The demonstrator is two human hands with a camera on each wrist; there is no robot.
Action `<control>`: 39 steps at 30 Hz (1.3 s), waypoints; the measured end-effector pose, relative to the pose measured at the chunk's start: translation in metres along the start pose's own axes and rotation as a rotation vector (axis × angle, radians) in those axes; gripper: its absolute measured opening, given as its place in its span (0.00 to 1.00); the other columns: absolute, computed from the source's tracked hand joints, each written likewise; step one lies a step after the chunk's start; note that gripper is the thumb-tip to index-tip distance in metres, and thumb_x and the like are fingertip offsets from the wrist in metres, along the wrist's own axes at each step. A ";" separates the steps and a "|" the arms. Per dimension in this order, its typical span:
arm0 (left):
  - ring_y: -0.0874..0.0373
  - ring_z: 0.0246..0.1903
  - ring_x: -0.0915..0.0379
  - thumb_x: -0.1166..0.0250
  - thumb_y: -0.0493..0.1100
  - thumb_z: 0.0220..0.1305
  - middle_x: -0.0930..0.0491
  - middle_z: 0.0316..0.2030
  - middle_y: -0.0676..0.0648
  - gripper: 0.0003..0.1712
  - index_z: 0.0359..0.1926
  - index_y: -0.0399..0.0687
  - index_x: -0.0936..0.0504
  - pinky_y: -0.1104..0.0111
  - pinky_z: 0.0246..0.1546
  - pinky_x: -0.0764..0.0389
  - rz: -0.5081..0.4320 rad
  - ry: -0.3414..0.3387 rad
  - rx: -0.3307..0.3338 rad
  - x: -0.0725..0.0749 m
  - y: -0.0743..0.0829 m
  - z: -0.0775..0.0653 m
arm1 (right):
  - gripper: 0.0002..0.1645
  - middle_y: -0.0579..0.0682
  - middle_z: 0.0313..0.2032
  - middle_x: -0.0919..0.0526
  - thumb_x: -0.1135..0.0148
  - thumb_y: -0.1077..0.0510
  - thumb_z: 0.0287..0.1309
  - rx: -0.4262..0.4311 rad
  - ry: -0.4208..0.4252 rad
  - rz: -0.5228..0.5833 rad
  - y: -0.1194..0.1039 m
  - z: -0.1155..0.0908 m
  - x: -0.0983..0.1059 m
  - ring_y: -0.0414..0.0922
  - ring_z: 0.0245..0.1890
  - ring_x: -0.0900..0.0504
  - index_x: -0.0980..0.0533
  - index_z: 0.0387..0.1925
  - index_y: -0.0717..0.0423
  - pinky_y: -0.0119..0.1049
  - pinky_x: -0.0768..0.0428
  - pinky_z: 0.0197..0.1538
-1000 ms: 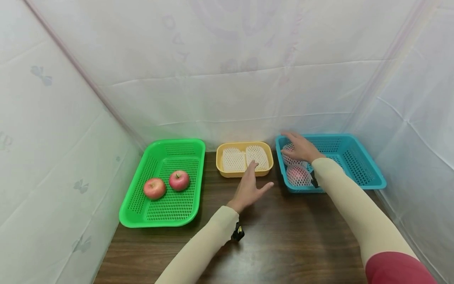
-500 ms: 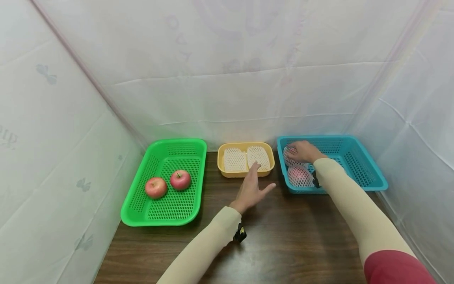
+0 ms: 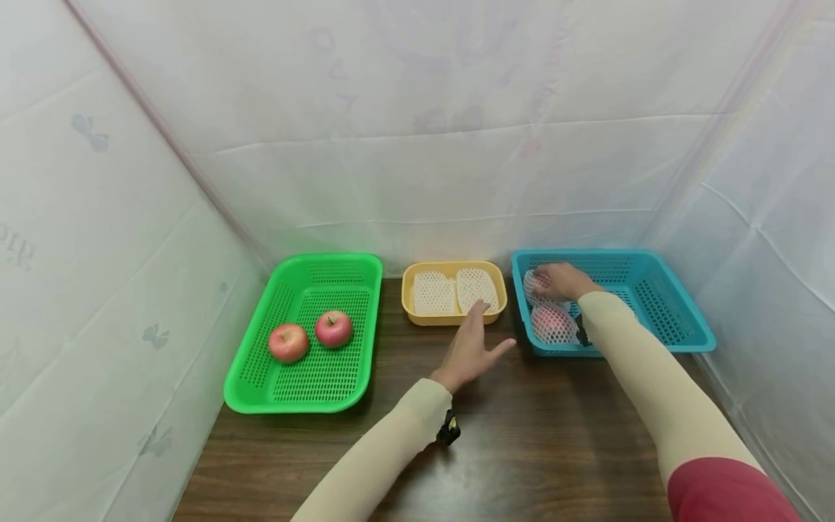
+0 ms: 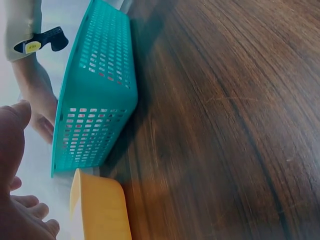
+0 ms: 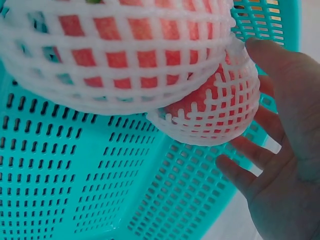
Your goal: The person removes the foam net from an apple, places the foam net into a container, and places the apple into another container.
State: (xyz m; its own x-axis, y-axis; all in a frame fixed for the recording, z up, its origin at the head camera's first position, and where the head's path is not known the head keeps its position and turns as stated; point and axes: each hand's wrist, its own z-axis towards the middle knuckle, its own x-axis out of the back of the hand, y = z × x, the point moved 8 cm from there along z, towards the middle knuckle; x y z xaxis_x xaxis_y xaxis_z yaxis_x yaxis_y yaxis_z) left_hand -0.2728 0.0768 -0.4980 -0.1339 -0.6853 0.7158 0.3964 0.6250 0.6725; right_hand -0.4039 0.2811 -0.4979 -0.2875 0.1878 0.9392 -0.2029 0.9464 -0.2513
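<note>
Inside the blue basket [image 3: 652, 312], at its left end, are two apples in white foam nets. My right hand [image 3: 562, 281] holds the far netted apple [image 5: 225, 102], thumb on one side and fingers curved about the other. The near netted apple [image 3: 553, 323] lies beside it and fills the top of the right wrist view. My left hand [image 3: 471, 354] is spread, fingers straight and thumb out, holding nothing. It hovers over the table at the near edge of the yellow tray [image 3: 407, 299], which contains two flat foam nets [image 3: 433, 293].
A green basket [image 3: 296, 402] on the left contains a paler apple [image 3: 288, 343] and a redder apple [image 3: 334, 329]. All containers stand on a dark wooden table [image 3: 522, 449]. White sheeting [image 3: 417, 174] closes off the back and both sides.
My right hand was open over the far netted apple, then lowered and closed its fingers round it. My left hand shifted slightly right, still spread.
</note>
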 end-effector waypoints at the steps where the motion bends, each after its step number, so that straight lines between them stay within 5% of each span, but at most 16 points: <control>1: 0.54 0.73 0.51 0.37 0.64 0.62 0.47 0.73 0.41 0.50 0.73 0.44 0.48 0.61 0.69 0.43 0.000 -0.004 -0.002 -0.002 0.001 0.000 | 0.33 0.64 0.65 0.32 0.40 0.45 0.65 -0.003 -0.002 -0.001 0.001 0.000 0.000 0.66 0.65 0.36 0.32 0.66 0.56 0.67 0.36 0.60; 10: 0.54 0.73 0.54 0.41 0.66 0.64 0.50 0.75 0.40 0.50 0.74 0.43 0.49 0.61 0.69 0.44 -0.001 -0.030 -0.028 -0.018 0.015 0.004 | 0.34 0.65 0.63 0.30 0.39 0.45 0.64 0.007 0.029 0.026 0.007 0.000 -0.001 0.66 0.63 0.34 0.32 0.66 0.56 0.68 0.34 0.58; 28: 0.55 0.73 0.51 0.41 0.62 0.66 0.54 0.76 0.43 0.46 0.75 0.47 0.48 0.60 0.67 0.38 -0.036 -0.107 0.033 -0.046 0.025 0.011 | 0.29 0.68 0.54 0.26 0.39 0.45 0.63 0.010 0.049 0.121 0.018 0.004 -0.001 0.64 0.52 0.26 0.30 0.57 0.60 0.61 0.26 0.51; 39: 0.55 0.72 0.48 0.43 0.60 0.68 0.52 0.76 0.46 0.42 0.74 0.46 0.43 0.63 0.65 0.35 0.079 -0.104 -0.026 -0.056 0.031 0.016 | 0.21 0.71 0.55 0.28 0.40 0.49 0.65 0.034 0.065 0.164 0.023 -0.003 0.005 0.70 0.57 0.35 0.30 0.51 0.59 0.64 0.30 0.51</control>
State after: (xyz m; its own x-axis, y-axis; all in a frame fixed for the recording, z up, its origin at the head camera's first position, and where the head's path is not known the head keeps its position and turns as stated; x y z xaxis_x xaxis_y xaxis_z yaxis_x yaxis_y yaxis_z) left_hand -0.2675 0.1401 -0.5143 -0.1946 -0.5910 0.7828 0.4325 0.6646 0.6093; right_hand -0.4076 0.3050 -0.4981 -0.2589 0.3564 0.8977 -0.1900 0.8925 -0.4092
